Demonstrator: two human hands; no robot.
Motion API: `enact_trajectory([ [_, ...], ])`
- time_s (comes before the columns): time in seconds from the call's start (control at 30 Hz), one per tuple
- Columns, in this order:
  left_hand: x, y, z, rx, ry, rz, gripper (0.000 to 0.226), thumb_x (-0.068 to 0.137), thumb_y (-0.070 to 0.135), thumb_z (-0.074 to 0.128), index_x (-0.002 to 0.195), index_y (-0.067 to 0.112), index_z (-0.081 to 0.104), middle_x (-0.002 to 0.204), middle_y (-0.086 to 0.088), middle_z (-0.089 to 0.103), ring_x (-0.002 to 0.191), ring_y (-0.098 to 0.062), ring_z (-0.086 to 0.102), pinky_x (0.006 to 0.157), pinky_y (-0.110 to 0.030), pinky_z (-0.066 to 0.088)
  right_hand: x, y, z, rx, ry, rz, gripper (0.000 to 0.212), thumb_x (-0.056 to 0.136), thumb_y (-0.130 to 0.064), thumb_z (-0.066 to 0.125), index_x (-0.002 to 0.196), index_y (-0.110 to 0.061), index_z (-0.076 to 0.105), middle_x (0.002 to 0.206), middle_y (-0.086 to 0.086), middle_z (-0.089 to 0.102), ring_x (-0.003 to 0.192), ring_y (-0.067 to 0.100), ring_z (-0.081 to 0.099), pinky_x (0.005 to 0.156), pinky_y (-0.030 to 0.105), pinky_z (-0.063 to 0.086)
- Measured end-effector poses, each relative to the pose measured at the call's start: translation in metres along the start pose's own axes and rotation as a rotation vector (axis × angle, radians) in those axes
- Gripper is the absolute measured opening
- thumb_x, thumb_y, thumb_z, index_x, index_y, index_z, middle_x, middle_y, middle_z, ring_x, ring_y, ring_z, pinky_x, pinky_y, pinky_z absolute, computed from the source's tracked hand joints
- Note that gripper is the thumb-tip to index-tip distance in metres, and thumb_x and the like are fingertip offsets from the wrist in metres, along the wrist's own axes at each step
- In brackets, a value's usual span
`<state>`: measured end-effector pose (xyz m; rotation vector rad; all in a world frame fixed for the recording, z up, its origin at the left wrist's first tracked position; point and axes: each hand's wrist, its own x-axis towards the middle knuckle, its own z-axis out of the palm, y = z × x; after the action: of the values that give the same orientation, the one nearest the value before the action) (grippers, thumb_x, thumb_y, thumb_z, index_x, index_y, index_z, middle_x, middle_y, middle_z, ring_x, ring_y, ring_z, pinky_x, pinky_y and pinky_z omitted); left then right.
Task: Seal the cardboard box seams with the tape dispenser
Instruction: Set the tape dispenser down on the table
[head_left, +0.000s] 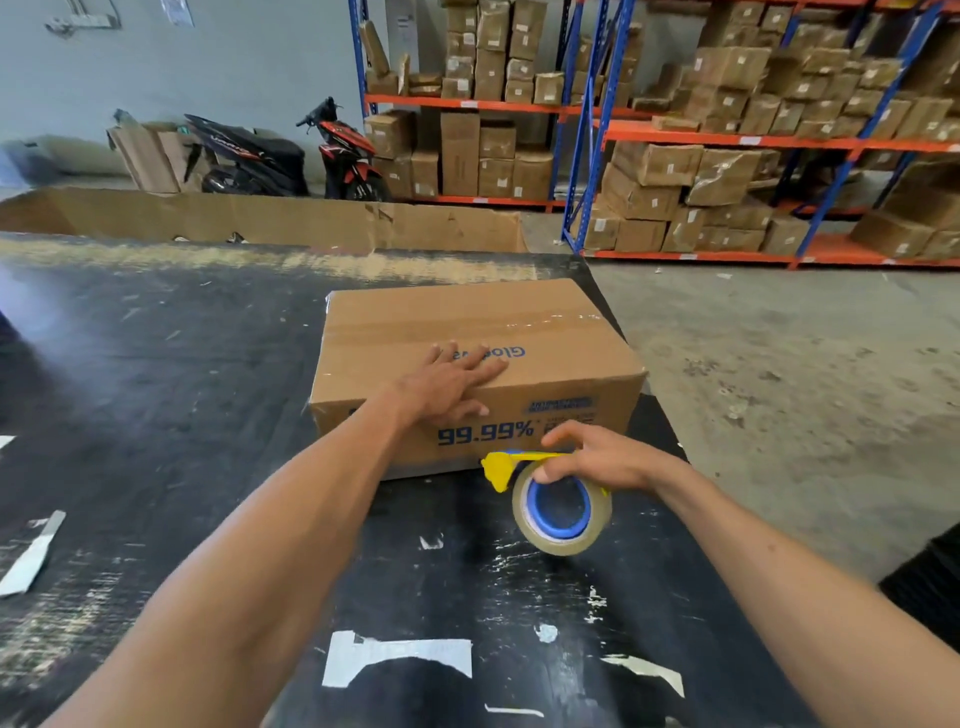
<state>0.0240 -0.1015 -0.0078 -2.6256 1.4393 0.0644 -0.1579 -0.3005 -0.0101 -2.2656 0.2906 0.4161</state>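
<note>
A closed brown cardboard box (545, 332) with blue print stands on the black table (156, 389). Clear tape runs along its top seam. My left hand (447, 384) lies flat with spread fingers on the box's near top edge. My right hand (608, 457) grips the tape dispenser (550, 499), a yellow and blue frame with a roll of clear tape. The dispenser's yellow nose touches the bottom of the box's near side, just below the "99.99%" print.
Scraps of old tape (395, 660) stick to the scuffed table. A long open cardboard carton (260, 218) lies behind the table. Shelves of boxes (727, 156) fill the back right, and a motorbike (343, 150) is parked by the wall. Concrete floor lies to the right.
</note>
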Motion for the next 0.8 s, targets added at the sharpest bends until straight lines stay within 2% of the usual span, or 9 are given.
enact_trajectory([
  [0.1, -0.001, -0.006, 0.001, -0.010, 0.020, 0.009, 0.072, 0.102, 0.050, 0.040, 0.158, 0.035, -0.003, 0.167, -0.004, 0.000, 0.149, -0.045, 0.006, 0.121, -0.054, 0.005, 0.011, 0.007, 0.021, 0.161, -0.030, 0.002, 0.050, 0.076, -0.048, 0.079, 0.113, -0.018, 0.062, 0.098, 0.006, 0.075, 0.087, 0.016, 0.070, 0.090, 0.041, 0.053],
  [0.17, 0.000, -0.006, 0.001, -0.018, 0.024, 0.020, 0.071, 0.102, 0.050, 0.039, 0.158, 0.035, -0.002, 0.167, -0.004, 0.001, 0.149, -0.045, 0.006, 0.121, -0.054, 0.005, 0.018, 0.011, 0.033, 0.264, -0.026, -0.011, 0.048, 0.079, -0.044, 0.080, 0.109, -0.011, 0.064, 0.095, 0.016, 0.077, 0.082, 0.022, 0.072, 0.089, 0.045, 0.057],
  [0.27, 0.000, -0.008, 0.003, -0.024, 0.043, 0.022, 0.071, 0.101, 0.052, 0.039, 0.157, 0.036, -0.002, 0.167, -0.003, 0.002, 0.149, -0.046, 0.007, 0.122, -0.053, 0.006, 0.031, 0.015, 0.047, 0.245, -0.003, -0.030, 0.041, 0.079, -0.051, 0.077, 0.101, -0.016, 0.072, 0.095, 0.012, 0.079, 0.083, 0.017, 0.072, 0.093, 0.046, 0.055],
  [0.4, 0.000, -0.010, 0.007, -0.027, 0.053, 0.024, 0.070, 0.101, 0.053, 0.037, 0.157, 0.038, -0.003, 0.167, -0.001, 0.000, 0.150, -0.043, 0.005, 0.122, -0.051, 0.004, 0.044, 0.019, 0.061, 0.160, 0.008, -0.052, 0.022, 0.091, -0.042, 0.070, 0.104, -0.027, 0.079, 0.106, -0.002, 0.078, 0.103, 0.012, 0.070, 0.098, 0.034, 0.051],
  [0.47, 0.000, -0.010, 0.005, -0.027, 0.051, 0.023, 0.070, 0.101, 0.053, 0.037, 0.157, 0.038, -0.003, 0.167, -0.001, -0.001, 0.150, -0.043, 0.004, 0.122, -0.051, 0.003, 0.049, 0.023, 0.066, 0.136, 0.019, -0.056, 0.023, 0.095, -0.039, 0.067, 0.104, -0.021, 0.079, 0.104, 0.000, 0.078, 0.097, 0.012, 0.068, 0.096, 0.034, 0.051],
  [0.57, -0.001, -0.011, 0.006, -0.031, 0.059, 0.023, 0.070, 0.101, 0.053, 0.036, 0.157, 0.038, -0.004, 0.167, -0.001, -0.001, 0.150, -0.043, 0.004, 0.123, -0.050, 0.003, 0.055, 0.032, 0.073, 0.117, 0.044, -0.020, 0.025, 0.096, -0.042, 0.065, 0.095, -0.021, 0.078, 0.099, 0.006, 0.078, 0.087, 0.011, 0.066, 0.097, 0.042, 0.052],
  [0.67, 0.001, -0.013, 0.007, -0.013, 0.064, 0.024, 0.069, 0.101, 0.054, 0.035, 0.157, 0.038, -0.004, 0.167, 0.000, 0.000, 0.150, -0.043, 0.004, 0.123, -0.050, 0.003, 0.056, 0.041, 0.077, 0.144, 0.105, -0.004, 0.028, 0.092, -0.047, 0.068, 0.111, -0.028, 0.076, 0.109, 0.000, 0.077, 0.102, 0.011, 0.068, 0.102, 0.044, 0.052],
  [0.73, 0.002, -0.013, 0.010, 0.001, 0.062, 0.026, 0.069, 0.101, 0.054, 0.034, 0.157, 0.039, -0.005, 0.167, 0.000, -0.001, 0.150, -0.042, 0.004, 0.123, -0.050, 0.003, 0.049, 0.042, 0.079, 0.119, 0.153, 0.002, 0.048, 0.090, -0.051, 0.069, 0.131, -0.027, 0.066, 0.128, -0.004, 0.069, 0.117, 0.014, 0.063, 0.106, 0.038, 0.048],
  [0.8, 0.004, -0.016, 0.009, -0.005, 0.059, 0.038, 0.069, 0.101, 0.055, 0.034, 0.156, 0.040, -0.006, 0.167, 0.001, -0.002, 0.151, -0.041, 0.003, 0.123, -0.049, 0.003, 0.037, 0.041, 0.078, 0.065, 0.230, -0.013, 0.062, 0.090, -0.055, 0.067, 0.144, -0.027, 0.055, 0.137, -0.005, 0.059, 0.127, 0.015, 0.055, 0.106, 0.033, 0.043],
])
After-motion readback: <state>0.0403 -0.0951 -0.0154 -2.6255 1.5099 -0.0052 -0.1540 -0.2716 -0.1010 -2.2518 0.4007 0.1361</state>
